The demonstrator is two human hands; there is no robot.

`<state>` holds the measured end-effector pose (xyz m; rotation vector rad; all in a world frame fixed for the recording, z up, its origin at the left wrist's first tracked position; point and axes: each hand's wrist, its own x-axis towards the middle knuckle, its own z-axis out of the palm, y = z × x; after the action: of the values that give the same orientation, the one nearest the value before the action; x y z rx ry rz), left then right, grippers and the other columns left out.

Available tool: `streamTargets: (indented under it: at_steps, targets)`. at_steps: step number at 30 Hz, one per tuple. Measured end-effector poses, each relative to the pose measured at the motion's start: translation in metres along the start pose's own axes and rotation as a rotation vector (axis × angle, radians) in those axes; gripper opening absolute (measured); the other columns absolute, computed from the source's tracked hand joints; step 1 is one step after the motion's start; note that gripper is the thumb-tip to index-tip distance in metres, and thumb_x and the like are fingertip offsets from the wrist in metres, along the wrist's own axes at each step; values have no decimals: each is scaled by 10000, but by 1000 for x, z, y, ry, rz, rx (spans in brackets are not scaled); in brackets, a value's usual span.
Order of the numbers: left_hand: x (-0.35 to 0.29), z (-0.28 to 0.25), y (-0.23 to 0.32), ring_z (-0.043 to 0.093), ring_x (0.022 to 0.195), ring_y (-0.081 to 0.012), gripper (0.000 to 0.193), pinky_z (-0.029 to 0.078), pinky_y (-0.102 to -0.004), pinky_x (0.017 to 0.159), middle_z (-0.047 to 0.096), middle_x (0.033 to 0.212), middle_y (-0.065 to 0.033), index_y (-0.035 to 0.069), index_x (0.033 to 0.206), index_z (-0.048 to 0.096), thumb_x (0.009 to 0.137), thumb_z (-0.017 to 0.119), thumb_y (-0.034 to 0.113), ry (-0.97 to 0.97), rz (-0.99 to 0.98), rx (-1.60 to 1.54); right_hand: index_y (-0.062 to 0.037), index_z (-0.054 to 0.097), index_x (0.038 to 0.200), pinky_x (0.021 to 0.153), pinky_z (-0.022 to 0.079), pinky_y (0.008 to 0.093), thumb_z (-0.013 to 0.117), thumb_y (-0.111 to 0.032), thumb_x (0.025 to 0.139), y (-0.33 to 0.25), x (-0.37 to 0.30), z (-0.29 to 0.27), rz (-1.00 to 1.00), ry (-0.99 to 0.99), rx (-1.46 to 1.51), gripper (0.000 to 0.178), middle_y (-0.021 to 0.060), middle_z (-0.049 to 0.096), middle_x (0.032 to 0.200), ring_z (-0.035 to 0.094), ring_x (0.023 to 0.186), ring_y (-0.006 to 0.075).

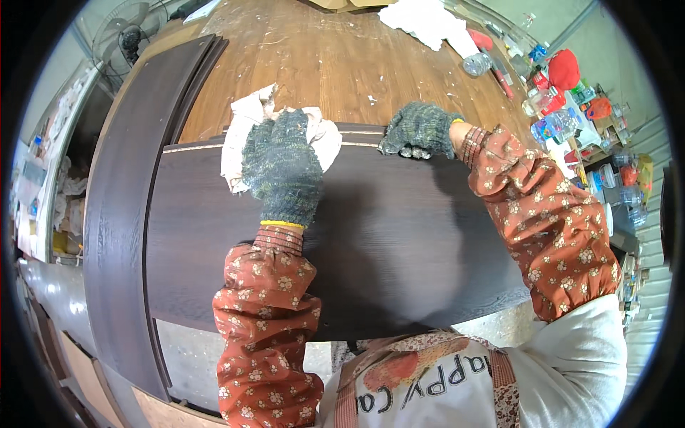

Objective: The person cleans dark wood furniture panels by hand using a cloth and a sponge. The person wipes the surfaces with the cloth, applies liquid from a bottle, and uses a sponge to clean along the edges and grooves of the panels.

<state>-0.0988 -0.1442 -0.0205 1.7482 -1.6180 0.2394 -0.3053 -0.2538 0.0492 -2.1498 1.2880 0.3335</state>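
Observation:
A dark brown wooden board [399, 235] lies in front of me, its far edge pale along the rim. My left hand [283, 167], in a dark green knitted glove, is closed on a crumpled white cloth [235, 157] and presses it on the board near its far left part. The cloth bulges out on both sides of the glove. At the board's far edge, right of the middle, my gloved right hand [419, 130] has its fingers curled against that edge, gripping it. Its fingertips are partly hidden.
More dark boards [128, 214] lie stacked at the left. Beyond is the brown wooden tabletop [300, 64]. A white cloth [424, 21], a clear bottle [477, 64] and a red-handled tool [501, 78] lie far right, beside several bottles [556, 125]. A fan [128, 39] stands far left.

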Motion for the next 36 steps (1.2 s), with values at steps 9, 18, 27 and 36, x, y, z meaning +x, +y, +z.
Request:
streamTargets:
  at_steps: [9,18,27,36]
  targets:
    - [3,-8,13,550,985,-334,315,410,-448,879,621,1044,-128,87,1083,607,784,566,177,-30,-22,12,-60,699,728,515,473,307,619,-369,797,-2,-7,2,130,-24,123,327,62,644,617,584,495,153]
    - [-1,-2,12,583,925,-324,285,447,-429,835,648,964,-118,72,1037,632,764,549,67,145,77,106,-101,728,782,537,499,324,581,-405,823,5,-14,-5,58,-84,56,340,45,670,649,612,516,165]
    - [-1,-3,6,579,954,-325,319,448,-412,852,639,990,-130,69,1072,619,760,554,63,98,80,-6,-112,693,674,447,463,315,625,-363,815,25,5,1,150,-97,262,296,32,632,576,567,455,159]
    - [4,-11,18,551,1037,-326,342,433,-436,904,623,1044,-146,35,1076,603,741,536,54,67,75,-40,-44,679,867,592,509,284,644,-262,826,47,-75,46,-37,635,603,224,58,643,687,612,605,148]
